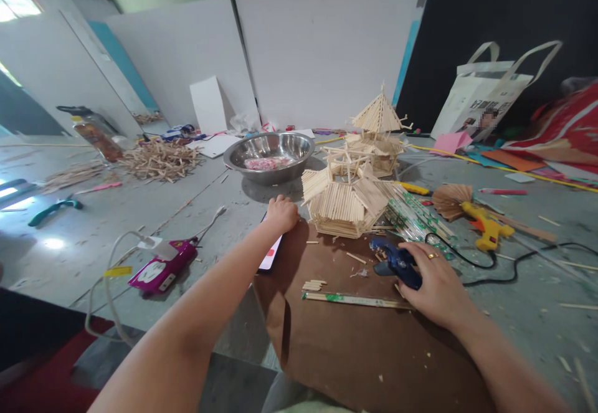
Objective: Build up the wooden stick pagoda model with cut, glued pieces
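From the head camera, your right hand (pixel 436 282) is clamped around a blue glue gun (pixel 396 262), a ring showing on one finger. The gun lies low on a brown paper sheet (pixel 355 338) spread over the grey tabletop (pixel 140 213). Just in front of that hand's wrist, a wrapped chopstick (pixel 357 301) lies flat on the paper beside a few short cut sticks (pixel 313 285).

Your left hand (pixel 281 213) reaches further out, fingers curled, and rests on the far end of a phone (pixel 271 254) at the paper's left edge. Whether it actually grips the phone cannot be told.

Between your two hands and slightly beyond them stands a stick-built model house (pixel 343 204). It sits just right of the left hand and touches the paper's far edge. A taller stick pagoda (pixel 378 129) rises behind it. Beyond the left hand sits a steel bowl (pixel 270 151).

Past the right hand lies a bundle of packaged chopsticks (pixel 415 220), and further right a yellow glue gun (pixel 488 227). Well left of the left hand, a pink device (pixel 161 270) with a white cable rests on the tabletop, and a heap of loose sticks (pixel 161 159) lies far beyond it.
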Motion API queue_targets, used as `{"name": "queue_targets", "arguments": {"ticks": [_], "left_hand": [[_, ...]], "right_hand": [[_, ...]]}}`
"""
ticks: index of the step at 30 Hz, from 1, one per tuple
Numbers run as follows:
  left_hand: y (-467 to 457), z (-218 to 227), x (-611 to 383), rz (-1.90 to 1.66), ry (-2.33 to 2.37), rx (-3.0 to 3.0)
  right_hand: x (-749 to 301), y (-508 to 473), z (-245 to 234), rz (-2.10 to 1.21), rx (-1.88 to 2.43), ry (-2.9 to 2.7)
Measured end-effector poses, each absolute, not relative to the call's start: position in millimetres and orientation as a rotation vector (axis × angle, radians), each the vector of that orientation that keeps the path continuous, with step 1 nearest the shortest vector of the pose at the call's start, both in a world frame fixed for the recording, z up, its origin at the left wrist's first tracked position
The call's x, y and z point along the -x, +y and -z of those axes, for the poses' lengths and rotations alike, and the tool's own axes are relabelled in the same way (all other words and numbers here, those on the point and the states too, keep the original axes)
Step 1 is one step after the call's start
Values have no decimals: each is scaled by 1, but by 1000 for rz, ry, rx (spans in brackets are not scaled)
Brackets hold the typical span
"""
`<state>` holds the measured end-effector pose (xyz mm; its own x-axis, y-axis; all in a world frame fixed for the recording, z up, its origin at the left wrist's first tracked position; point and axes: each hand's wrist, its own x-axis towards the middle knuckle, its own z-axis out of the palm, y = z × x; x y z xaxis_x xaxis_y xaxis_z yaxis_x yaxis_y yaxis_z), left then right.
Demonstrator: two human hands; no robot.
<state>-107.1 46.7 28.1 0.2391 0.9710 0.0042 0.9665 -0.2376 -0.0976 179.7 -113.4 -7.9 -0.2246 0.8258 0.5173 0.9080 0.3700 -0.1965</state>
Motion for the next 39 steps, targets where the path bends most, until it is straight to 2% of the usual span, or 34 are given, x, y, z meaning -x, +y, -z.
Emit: {"name": "queue_targets", "arguments": {"ticks": [8, 15, 20, 25, 27, 31, 35, 39], "left_hand": [[65, -27, 100, 116, -2073, 2458], [64, -45, 122, 730, -2405, 2498], [26, -51, 138, 1046, -2555, 2732], [-3, -47, 137, 1580, -2829, 3032], [-9, -44, 134, 1490, -2847, 3116], [-14, -36, 123, 1059, -2691, 3284], [-14, -31, 110, 395, -2147, 3224], [-13, -30, 101, 127, -1706, 2865]], "right_hand": [[-180, -114, 8, 165, 1485, -2069], [-183, -113, 9, 162, 1503, -2072], [-183, -114, 9, 151, 1497, -2068], [-183, -115, 9, 140, 1487, -2062], [-183, -116, 8, 143, 1486, -2062], [-182, -116, 8, 156, 1500, -2066], [-182, -116, 8, 163, 1482, -2077], [-182, -116, 8, 166, 1480, -2077]]}}
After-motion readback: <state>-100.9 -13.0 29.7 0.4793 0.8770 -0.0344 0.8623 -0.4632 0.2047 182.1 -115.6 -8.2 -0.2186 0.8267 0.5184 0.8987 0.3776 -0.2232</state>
